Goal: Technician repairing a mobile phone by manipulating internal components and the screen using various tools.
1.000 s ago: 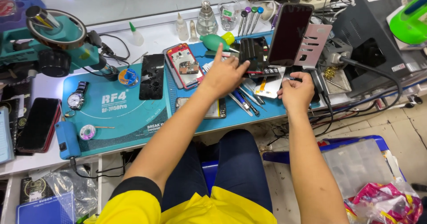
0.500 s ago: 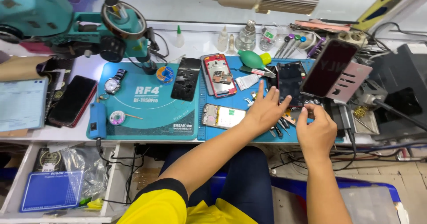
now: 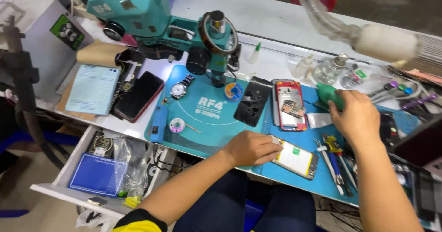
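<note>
The opened phone (image 3: 294, 158), its yellow-and-white inside facing up, lies at the near edge of the blue work mat (image 3: 207, 121), to the right of the mat's printed circle. The left hand (image 3: 252, 148) now rests on the phone's left end, fingers curled down onto it in a closed grip; half a second ago this hand was further right, among the tools, beside the other hand. The right hand (image 3: 357, 119) has left those tools and now lies beyond the phone, its grip closed round a green object (image 3: 330, 95) whose kind cannot be told. Judgement: work has shifted from picking tools to steadying the phone.

Right of the phone, tweezers and screwdrivers (image 3: 335, 160) lie loose on the mat. Beyond the phone lie a red-framed phone body (image 3: 289, 104) and a black back panel (image 3: 252, 102); further left, a wristwatch (image 3: 179, 88) and a solder spool (image 3: 177, 125).

The bench (image 3: 276, 24) is white and crowded. A teal microscope (image 3: 152, 15) stands at the mat's far left corner, small bottles (image 3: 329, 70) at its far right. Left of the mat lie a dark phone (image 3: 139, 96) and a paper form (image 3: 92, 88). An open drawer (image 3: 96, 170) hangs below the mat's left end.
</note>
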